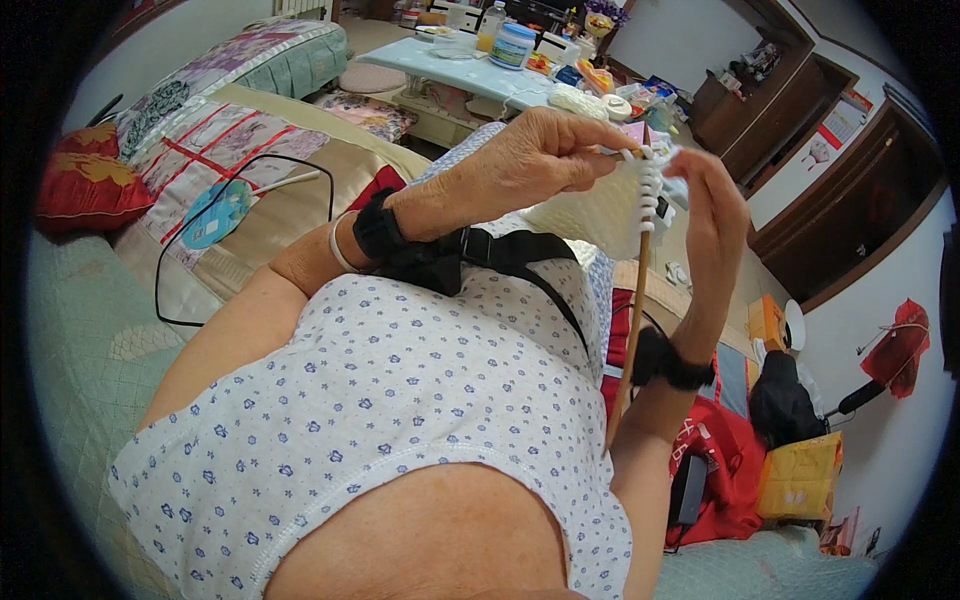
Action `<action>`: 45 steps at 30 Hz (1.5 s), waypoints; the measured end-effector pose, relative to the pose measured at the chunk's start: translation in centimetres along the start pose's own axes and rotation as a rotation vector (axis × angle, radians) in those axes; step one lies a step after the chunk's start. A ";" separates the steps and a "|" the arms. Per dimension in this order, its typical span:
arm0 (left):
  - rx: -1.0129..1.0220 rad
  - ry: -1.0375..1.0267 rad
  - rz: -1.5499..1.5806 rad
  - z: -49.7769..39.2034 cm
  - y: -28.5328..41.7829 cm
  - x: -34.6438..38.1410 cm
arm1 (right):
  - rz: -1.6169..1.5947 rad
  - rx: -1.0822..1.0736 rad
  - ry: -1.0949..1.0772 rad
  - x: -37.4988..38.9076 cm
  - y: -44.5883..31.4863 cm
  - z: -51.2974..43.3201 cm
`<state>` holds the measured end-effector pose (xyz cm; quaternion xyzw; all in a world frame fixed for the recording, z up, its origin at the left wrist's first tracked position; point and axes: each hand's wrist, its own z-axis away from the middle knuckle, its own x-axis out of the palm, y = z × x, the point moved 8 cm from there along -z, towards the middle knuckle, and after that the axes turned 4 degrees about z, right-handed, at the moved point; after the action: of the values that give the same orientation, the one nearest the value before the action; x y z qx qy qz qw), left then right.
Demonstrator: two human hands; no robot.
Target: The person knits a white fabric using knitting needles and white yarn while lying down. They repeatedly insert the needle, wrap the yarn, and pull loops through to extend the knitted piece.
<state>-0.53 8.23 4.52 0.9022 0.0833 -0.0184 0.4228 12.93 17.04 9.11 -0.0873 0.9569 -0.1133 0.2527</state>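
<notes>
My left hand [525, 157] has its thumb and fingers pinched on a short visible piece of a wooden knitting needle at the edge of white knitting [592, 210]. A long wooden knitting needle [637, 315] carries a row of white stitches near its upper tip and slants down towards my right forearm. My right hand [716, 210] is raised at the right, its bent fingertips closed at the top of the knitting beside the stitches; its thumb is mostly hidden. The knitted fabric hangs between and below the two hands.
Beyond the hands, a low table [450, 64] holds a blue-lidded tub [513, 46], a bottle [491, 26] and a white yarn ball [577, 101]. A blue hand fan [217, 214] and black cable lie on the sofa at left. A red bag [724, 480] and yellow package [799, 480] are at right.
</notes>
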 end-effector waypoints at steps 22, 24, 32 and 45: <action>0.078 0.074 -0.138 -0.2 0.2 -1.0 | 0.607 -0.273 0.146 2.0 -7.3 4.7; 0.098 0.085 -0.131 -0.2 0.2 -1.1 | 0.621 -0.279 0.184 2.3 -7.3 4.8; 0.149 0.149 -0.262 0.1 1.0 -1.1 | 0.534 -0.257 0.245 2.3 -6.7 5.5; 0.143 0.111 -0.134 -0.3 0.5 -1.3 | 0.418 -0.267 0.224 1.8 -6.4 5.6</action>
<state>-1.75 7.99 5.26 0.9220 0.1653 -0.0025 0.3501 14.90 9.51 5.25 0.0927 0.9826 0.0598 0.1495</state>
